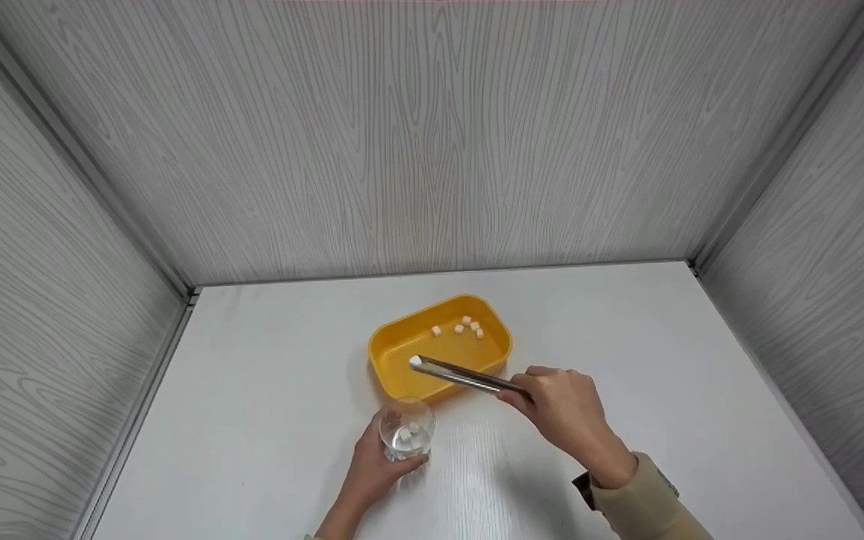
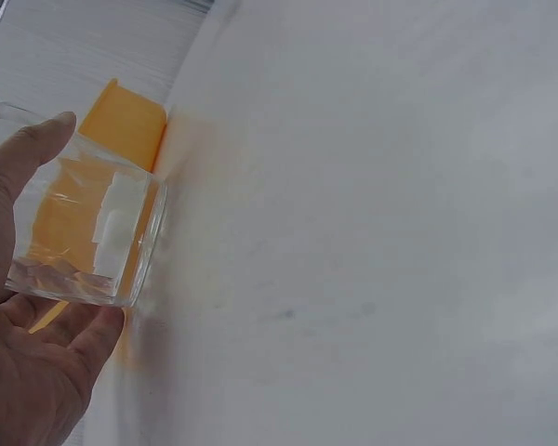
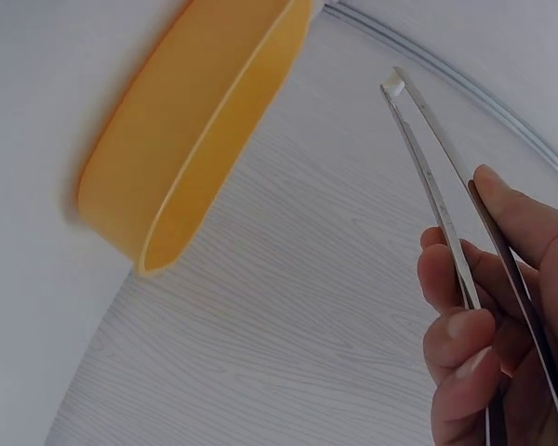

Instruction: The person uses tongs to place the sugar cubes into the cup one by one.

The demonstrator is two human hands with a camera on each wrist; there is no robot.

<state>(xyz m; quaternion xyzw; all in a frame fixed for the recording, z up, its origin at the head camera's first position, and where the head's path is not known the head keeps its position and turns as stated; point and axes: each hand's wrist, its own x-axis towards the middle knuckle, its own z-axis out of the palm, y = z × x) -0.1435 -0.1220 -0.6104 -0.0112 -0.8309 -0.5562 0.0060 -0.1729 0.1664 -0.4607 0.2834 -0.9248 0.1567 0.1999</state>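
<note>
My right hand (image 1: pixel 563 409) grips metal tongs (image 1: pixel 469 377), whose tips pinch a small white cube (image 1: pixel 415 361) above the front left part of a yellow tray (image 1: pixel 385 360). The right wrist view also shows the cube (image 3: pixel 393 82) caught between the tips of the tongs (image 3: pixel 432 181). Around a clear glass (image 1: pixel 408 431) near the tray's front edge, my left hand (image 1: pixel 373 461) curls its thumb and fingers. A few white cubes (image 1: pixel 405 433) lie inside the glass. In the left wrist view the thumb and fingers hold opposite sides of the glass (image 2: pixel 84 218).
Several white cubes (image 1: pixel 466 325) lie toward the back right of the tray. The tray stands on a white table (image 1: pixel 274 397). Grey wood-grained panels (image 1: pixel 417 142) rise behind the table and along both sides.
</note>
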